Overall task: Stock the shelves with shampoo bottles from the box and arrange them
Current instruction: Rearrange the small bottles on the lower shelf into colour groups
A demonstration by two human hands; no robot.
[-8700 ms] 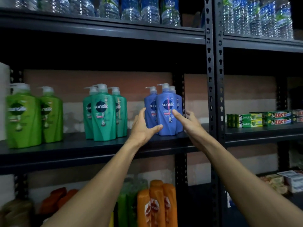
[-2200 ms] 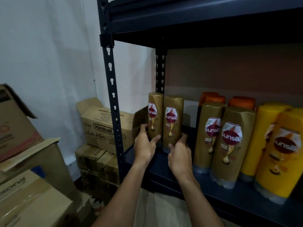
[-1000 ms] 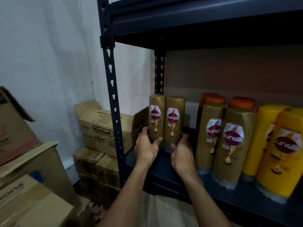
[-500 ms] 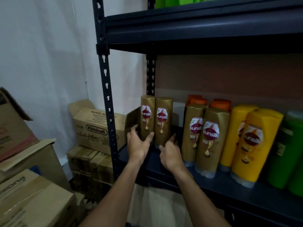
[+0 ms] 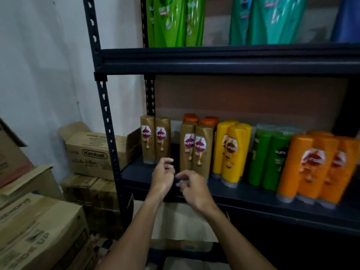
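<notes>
Just short of the two gold bottles [image 5: 158,145], left hand [image 5: 162,179] and right hand [image 5: 194,189] hang loosely curled, empty.

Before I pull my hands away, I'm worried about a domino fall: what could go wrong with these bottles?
1. The right hand hangs close to the front gold pair. These tall, narrow bottles stand tight beside the yellow bottles, so a bump may topple several.
2. The orange bottles stand near the front edge of the shelf and could tip off if nudged.
</notes>
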